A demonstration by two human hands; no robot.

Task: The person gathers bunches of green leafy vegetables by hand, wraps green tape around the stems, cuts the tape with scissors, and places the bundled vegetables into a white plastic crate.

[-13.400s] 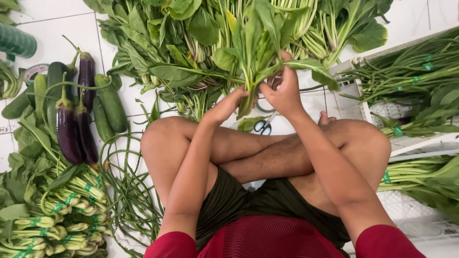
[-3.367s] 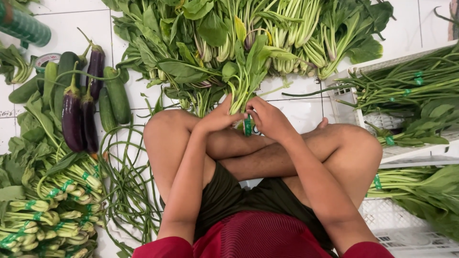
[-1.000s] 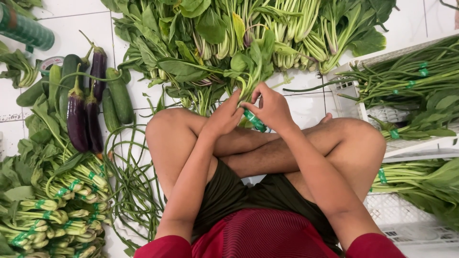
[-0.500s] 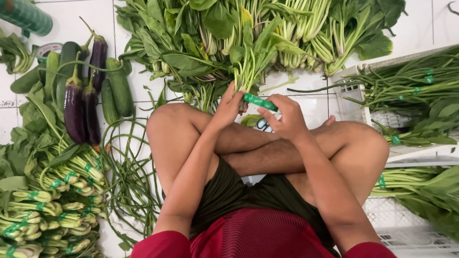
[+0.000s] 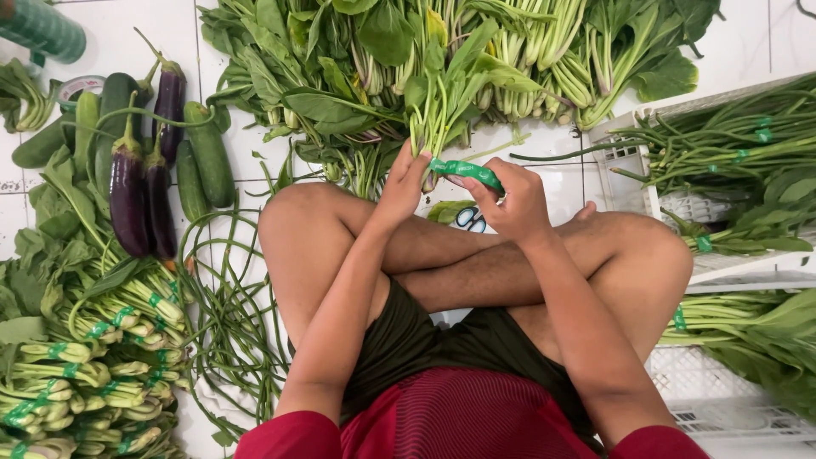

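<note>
I sit cross-legged on a white tiled floor. My left hand [image 5: 402, 182] grips the stems of a small bunch of leafy greens [image 5: 442, 93] held upright in front of my knees. My right hand [image 5: 512, 202] pinches a stretched strip of green tape [image 5: 466, 171] that runs from the bunch's stems toward the right. A pair of scissors [image 5: 467, 219] lies on the floor just under my hands, partly hidden by my right hand and leg.
A big pile of loose greens [image 5: 340, 76] lies ahead. Eggplants [image 5: 127, 191], cucumbers [image 5: 208, 157] and long beans [image 5: 225, 306] lie at left, tied bundles [image 5: 76, 357] at lower left. A white crate [image 5: 705, 280] with tied greens stands right. A green tape roll [image 5: 42, 30] is top left.
Over the last second my right hand has pulled the green tape out to the right of the stems. My left hand keeps holding the bunch.
</note>
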